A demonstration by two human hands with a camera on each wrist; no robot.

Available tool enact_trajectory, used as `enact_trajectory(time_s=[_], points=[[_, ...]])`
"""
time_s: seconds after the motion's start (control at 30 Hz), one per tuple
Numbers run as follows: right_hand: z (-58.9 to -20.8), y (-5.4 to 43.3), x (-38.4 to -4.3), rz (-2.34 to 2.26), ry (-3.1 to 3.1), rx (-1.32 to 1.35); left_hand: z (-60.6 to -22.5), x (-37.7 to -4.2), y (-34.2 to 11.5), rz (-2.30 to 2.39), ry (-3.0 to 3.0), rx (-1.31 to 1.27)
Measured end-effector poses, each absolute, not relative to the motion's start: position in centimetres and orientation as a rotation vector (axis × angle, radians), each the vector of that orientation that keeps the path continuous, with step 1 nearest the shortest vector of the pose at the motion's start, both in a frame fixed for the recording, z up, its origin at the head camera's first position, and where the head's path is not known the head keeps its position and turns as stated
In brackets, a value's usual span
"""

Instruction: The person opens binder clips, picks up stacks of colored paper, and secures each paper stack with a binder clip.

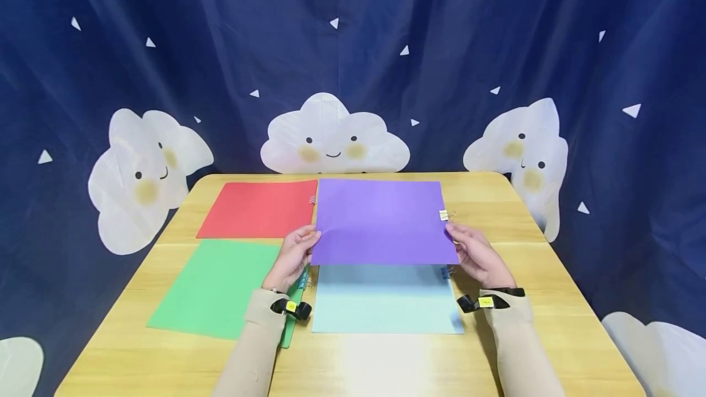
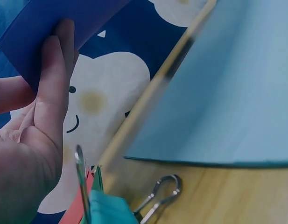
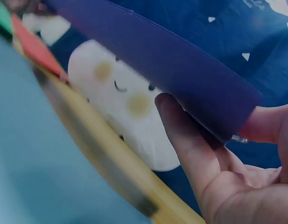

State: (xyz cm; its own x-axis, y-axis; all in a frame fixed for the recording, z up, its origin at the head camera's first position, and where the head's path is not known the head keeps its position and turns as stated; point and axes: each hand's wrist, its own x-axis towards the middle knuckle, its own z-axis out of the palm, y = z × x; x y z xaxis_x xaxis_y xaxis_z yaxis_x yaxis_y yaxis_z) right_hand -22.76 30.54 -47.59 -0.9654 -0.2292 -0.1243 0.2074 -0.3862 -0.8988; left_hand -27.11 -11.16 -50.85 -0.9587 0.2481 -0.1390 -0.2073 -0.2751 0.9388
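Both hands hold a purple sheet stack (image 1: pixel 380 219) above the table, one at each short side. My left hand (image 1: pixel 292 257) pinches its lower left corner between thumb and fingers. At the lower right edge, my right hand (image 1: pixel 478 256) grips it just below a pale binder clip (image 1: pixel 444 215). In the right wrist view, the fingers lie under the purple stack (image 3: pixel 181 74) with the thumb on its other face. Beneath it on the table lies a light blue sheet stack (image 1: pixel 383 305), partly covered from view, with a blue binder clip (image 1: pixel 445 272) at its right edge.
A green sheet stack (image 1: pixel 215 287) lies at the left, its teal binder clip (image 2: pixel 113 207) close under the left wrist. Behind it is a red sheet stack (image 1: pixel 259 208) with a clip on its right edge. A blue curtain (image 1: pixel 353 66) hangs beyond the wooden table (image 1: pixel 551 323).
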Motion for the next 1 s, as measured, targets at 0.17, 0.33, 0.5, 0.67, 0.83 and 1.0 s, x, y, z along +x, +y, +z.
enact_trajectory(time_s=[0.17,0.33,0.5,0.67,0.83,1.0], points=[[-46.9,30.0,-22.7,-2.372,1.613,0.004,-50.6,-27.3,-11.2,2.286,1.728,0.045],[-45.8,29.9,-23.3,-2.348,1.634,-0.044,-49.5,-28.0,-11.3,2.248,1.769,0.052],[-44.5,29.9,-24.6,-2.301,1.716,-0.125,-48.0,-29.0,-11.4,2.229,1.793,0.052],[-43.4,29.7,-26.4,-2.295,1.801,-0.122,-46.7,-30.7,-11.3,2.174,1.873,0.044],[-42.7,29.3,-28.0,-2.286,1.882,-0.076,-45.9,-32.4,-11.1,2.105,1.947,0.008],[-42.7,28.9,-29.7,-2.275,1.95,-0.018,-45.6,-33.8,-11.1,2.053,1.973,0.004]])
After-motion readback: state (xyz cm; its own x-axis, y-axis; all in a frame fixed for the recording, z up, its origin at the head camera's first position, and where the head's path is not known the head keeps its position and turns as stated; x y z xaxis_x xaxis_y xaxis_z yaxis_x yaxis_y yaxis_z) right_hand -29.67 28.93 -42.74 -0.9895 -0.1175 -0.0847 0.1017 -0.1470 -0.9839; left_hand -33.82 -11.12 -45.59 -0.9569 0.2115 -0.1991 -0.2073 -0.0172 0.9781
